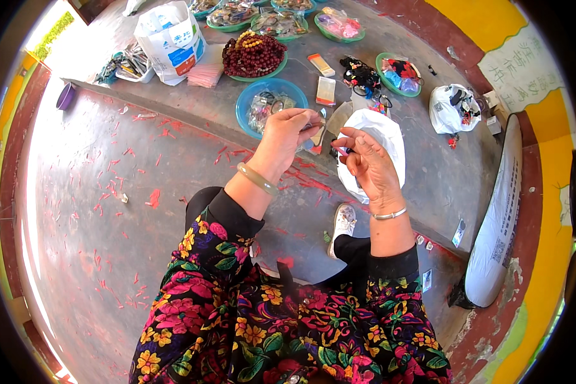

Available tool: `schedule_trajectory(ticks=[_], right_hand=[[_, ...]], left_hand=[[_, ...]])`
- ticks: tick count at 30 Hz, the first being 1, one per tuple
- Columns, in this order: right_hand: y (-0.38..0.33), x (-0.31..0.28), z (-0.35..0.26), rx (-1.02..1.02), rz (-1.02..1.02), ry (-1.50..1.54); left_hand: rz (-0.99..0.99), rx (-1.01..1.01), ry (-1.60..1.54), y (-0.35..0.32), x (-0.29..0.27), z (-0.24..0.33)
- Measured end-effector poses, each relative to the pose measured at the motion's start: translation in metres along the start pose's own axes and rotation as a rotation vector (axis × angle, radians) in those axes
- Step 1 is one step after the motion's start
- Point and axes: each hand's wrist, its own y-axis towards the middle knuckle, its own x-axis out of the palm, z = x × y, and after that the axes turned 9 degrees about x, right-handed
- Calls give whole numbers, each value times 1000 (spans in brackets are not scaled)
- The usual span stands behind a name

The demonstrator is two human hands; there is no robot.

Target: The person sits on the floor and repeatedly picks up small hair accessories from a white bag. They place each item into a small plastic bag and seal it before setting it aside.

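Observation:
My left hand (281, 141), with a pale bangle on its wrist, pinches a thin dark looped item (322, 125) with a shiny end; its kind is unclear. Close by on the right is my right hand (370, 163), its fingers curled together around something small and dark that I cannot make out. Behind that hand a white plastic bag (389, 131) lies with its mouth spread. A blue basin (240, 105) holding small clear packets sits just beyond my left hand.
On the raised ledge stand a heap of dark red beads (253, 61), a white shopping bag (173, 48), a green basin (384, 67), a stuffed white bag (453, 109) and black bands (360, 73). A long wrapped roll (496, 237) leans at the right. Red scraps (153, 198) litter the floor.

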Motion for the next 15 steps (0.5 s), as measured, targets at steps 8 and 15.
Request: schedule_trajectory(ticks=[8, 15], right_hand=[[-9, -18, -12, -11, -126, -803], [-2, -17, -13, 122, 186, -224]], left_hand=[[-29, 35, 6, 5, -3, -1], [-2, 20, 17, 0, -1, 2]])
